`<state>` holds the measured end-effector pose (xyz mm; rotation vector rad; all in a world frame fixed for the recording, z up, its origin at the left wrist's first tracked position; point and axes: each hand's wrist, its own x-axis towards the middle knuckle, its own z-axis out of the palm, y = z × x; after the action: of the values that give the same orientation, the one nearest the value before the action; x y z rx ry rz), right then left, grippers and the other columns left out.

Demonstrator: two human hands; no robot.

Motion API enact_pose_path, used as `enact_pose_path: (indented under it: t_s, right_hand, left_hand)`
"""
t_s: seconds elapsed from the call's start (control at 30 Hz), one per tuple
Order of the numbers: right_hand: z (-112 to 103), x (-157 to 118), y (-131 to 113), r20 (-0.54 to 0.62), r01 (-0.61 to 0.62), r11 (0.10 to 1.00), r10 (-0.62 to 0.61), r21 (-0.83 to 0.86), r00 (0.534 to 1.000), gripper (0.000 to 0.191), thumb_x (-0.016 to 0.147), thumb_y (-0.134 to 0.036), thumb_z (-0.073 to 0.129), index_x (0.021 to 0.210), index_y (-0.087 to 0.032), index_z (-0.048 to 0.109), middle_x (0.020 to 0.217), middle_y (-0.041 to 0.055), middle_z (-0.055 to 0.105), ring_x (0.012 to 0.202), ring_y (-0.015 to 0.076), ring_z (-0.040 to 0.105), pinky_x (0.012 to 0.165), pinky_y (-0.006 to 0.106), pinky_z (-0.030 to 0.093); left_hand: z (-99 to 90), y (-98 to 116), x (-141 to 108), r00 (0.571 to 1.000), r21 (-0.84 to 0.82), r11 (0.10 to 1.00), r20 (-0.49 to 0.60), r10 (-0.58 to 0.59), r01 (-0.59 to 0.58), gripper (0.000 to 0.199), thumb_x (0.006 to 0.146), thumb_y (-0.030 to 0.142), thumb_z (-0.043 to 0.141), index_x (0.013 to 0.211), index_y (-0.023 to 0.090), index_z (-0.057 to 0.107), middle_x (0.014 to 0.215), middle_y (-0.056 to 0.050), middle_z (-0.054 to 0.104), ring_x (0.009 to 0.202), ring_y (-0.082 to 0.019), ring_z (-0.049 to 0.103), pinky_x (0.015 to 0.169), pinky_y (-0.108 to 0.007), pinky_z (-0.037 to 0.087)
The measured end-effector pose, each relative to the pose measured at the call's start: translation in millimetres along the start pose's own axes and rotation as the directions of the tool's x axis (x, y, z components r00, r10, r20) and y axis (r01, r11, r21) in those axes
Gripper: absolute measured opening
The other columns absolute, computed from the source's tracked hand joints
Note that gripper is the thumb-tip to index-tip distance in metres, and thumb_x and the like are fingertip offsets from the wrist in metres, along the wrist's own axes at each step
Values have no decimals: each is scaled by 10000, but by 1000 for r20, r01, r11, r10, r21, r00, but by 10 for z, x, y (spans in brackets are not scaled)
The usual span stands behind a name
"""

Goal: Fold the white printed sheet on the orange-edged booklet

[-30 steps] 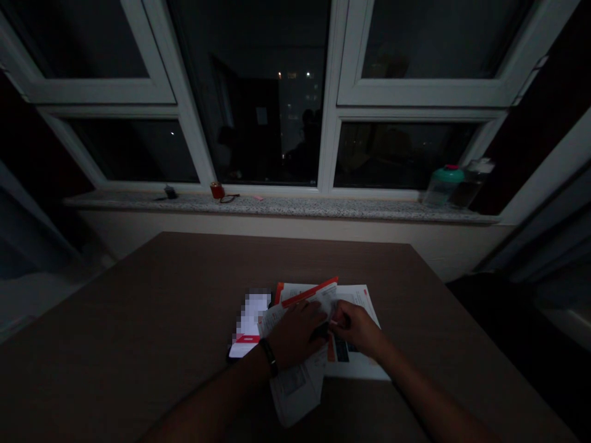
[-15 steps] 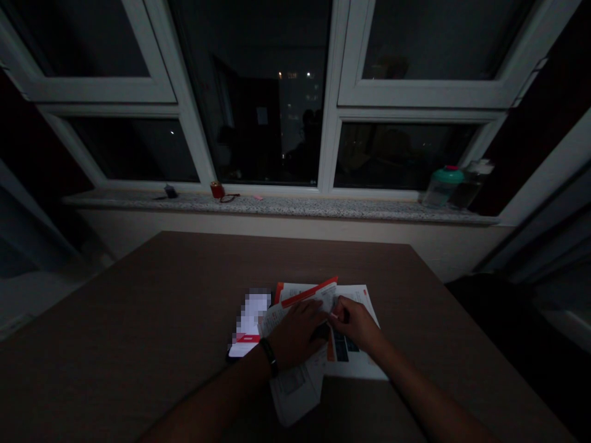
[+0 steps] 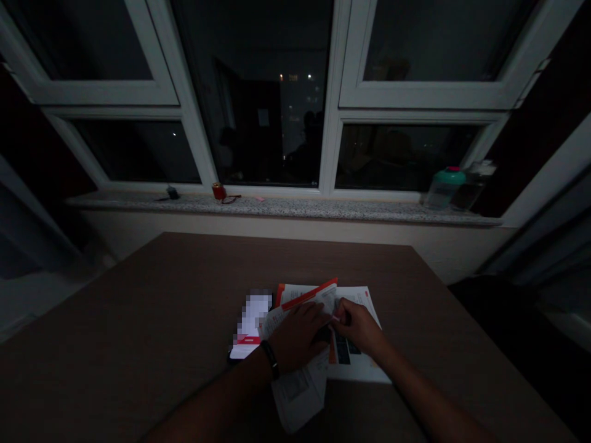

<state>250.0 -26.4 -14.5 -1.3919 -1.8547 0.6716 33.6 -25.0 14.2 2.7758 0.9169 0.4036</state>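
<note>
A folded printed paper sheet (image 3: pixel 300 394) with a red strip along its top lies at a slant over another printed page (image 3: pixel 364 371). My left hand (image 3: pixel 300 332) rests on the upper sheet, fingers stretched out, a dark band round its wrist. Close to its fingertips, my right hand (image 3: pixel 355 321) has thumb and finger pinched on a small pale edge that appears to be the upper sheet's right side. To the left of the papers a lit phone (image 3: pixel 252 323) lies on the table, partly covered by the sheet.
The brown table (image 3: pixel 138 320) reaches towards a granite windowsill (image 3: pixel 295 208). On the sill stand a red jar (image 3: pixel 218 191), a small dark object (image 3: pixel 172 192) and, at the right, a teal-lidded container (image 3: pixel 446 184) beside a clear bottle (image 3: pixel 475 184). The room is dim.
The view has shifted very slightly. Both hands stay nearly where they were on the papers; the lower end of the upper sheet has swung a little to the right.
</note>
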Motion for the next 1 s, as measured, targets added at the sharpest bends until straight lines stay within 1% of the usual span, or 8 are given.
enact_pose_path:
  t_s: [0.23,0.3,0.37,0.53,0.63,0.73,0.87,1.0]
  right_hand:
    - [8,34,76,-131,-71,997,70,-2,989,139,775,-248,606,703,-217,492,599,-45,523,561,136,500,523,223,347]
    - [9,41,86,-143,-81,997,80,-3,986,139,778,-255,609,703,-215,499,602,-44,524,567,137,502,528,224,350]
    - [12,42,88,-115,-70,997,71,16,991,142,776,-254,612,696,-212,502,602,-45,522,572,133,499,533,221,354]
    - [22,26,61,23,-19,997,17,78,1000,170,726,-232,663,670,-208,505,593,-57,522,555,116,474,505,204,334]
    - [16,23,28,41,-16,997,13,75,999,170,725,-220,657,668,-209,497,592,-60,528,546,113,473,500,203,329]
    - [8,33,12,-20,-11,999,12,32,1000,157,738,-211,631,674,-214,487,590,-57,522,556,121,482,518,210,337]
    - [15,60,44,-134,-57,998,52,-31,990,151,761,-219,600,679,-220,473,594,-47,524,565,134,499,523,220,332]
    - [24,76,85,-174,-87,995,79,-41,982,147,746,-237,617,683,-222,485,582,-48,529,548,138,504,516,224,327]
  left_hand:
    - [42,-35,2,1000,35,999,6,1,-1,571,879,375,661,1381,236,427,1438,-89,447,1330,-311,370,1085,-499,328]
    - [41,-34,3,1000,37,999,12,-4,3,561,887,374,651,1384,243,427,1446,-86,440,1331,-313,371,1084,-501,328]
    - [25,-21,7,1000,35,999,18,-14,13,563,885,367,652,1387,247,425,1448,-88,438,1328,-317,374,1078,-504,333]
    - [-23,15,16,1000,17,1000,13,-10,10,511,876,339,656,1343,257,465,1411,-75,465,1301,-301,405,1075,-483,338]
    - [-13,8,16,1000,16,1000,-9,-6,7,495,880,336,653,1335,263,473,1408,-69,470,1306,-297,401,1084,-484,328]
    - [9,-12,13,1000,24,1000,-3,-4,4,539,875,354,664,1361,253,452,1427,-81,455,1325,-307,381,1090,-496,322]
    - [31,-34,7,1000,37,999,0,5,-5,575,876,367,661,1386,242,426,1432,-89,452,1330,-315,377,1095,-500,319]
    - [31,-35,-1,1000,33,999,-10,2,-2,559,890,377,640,1387,246,423,1419,-87,464,1323,-310,385,1084,-491,332]
